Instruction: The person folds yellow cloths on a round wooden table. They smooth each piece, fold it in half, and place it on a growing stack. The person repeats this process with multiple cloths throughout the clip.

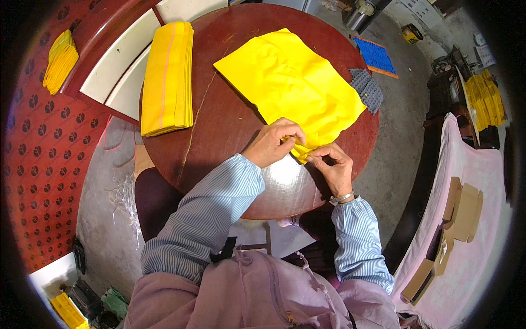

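A bright yellow sheet of cloth or bag material point(298, 82) lies spread and rumpled on the round dark-red table point(219, 148). Its near edge is gathered between my two hands. My left hand point(274, 143) is closed, with thumb and fingers pinching that edge. Beside it, my right hand point(333, 166) pinches the same edge a little to the right, with a metal bracelet at the wrist. Whether anything small sits between the fingers is hidden. To the left on the table is a thick stack of folded yellow pieces point(170, 77) with a thin pink line along it.
A grey studded mat point(366, 90) lies at the table's right edge, near a blue panel point(376, 56). More yellow stacks lie at the far left point(60, 61) and far right point(485, 100). An opened cardboard box point(463, 211) rests on a pink-covered surface at right.
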The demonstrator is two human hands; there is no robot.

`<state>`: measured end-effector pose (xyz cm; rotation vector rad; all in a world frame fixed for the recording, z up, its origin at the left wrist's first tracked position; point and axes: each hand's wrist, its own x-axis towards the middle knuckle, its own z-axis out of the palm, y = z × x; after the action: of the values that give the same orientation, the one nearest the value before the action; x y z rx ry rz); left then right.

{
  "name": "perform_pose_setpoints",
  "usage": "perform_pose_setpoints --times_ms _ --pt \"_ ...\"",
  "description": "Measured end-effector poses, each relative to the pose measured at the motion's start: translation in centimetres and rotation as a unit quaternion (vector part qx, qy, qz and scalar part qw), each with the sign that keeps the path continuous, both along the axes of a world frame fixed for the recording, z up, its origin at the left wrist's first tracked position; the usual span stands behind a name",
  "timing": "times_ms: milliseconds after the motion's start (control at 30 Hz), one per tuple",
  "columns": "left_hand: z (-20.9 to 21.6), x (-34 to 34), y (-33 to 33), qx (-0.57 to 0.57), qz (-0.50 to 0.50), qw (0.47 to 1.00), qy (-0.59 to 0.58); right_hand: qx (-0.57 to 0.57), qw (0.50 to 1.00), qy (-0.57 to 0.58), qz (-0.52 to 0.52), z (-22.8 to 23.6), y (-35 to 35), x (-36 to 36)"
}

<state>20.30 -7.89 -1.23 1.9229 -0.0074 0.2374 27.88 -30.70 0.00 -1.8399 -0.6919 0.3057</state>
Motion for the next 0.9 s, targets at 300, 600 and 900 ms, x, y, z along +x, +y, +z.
perform_pose_setpoints --times_ms 300,600,900 --pt "0.2 -0.1 -0.9 0.004 0.034 0.999 0.006 -0.006 0.991 -0.123 -0.046 0.6 0.9 0.2" --pt "0.7 -0.1 -1.6 0.013 0.059 0.998 0.003 -0.097 0.968 -0.232 0.002 1.0 1.3 0.7" --pt "0.8 0.1 -2.3 0.005 0.108 0.993 0.036 -0.05 0.943 -0.229 -0.237 -0.4 -1.9 12.6"
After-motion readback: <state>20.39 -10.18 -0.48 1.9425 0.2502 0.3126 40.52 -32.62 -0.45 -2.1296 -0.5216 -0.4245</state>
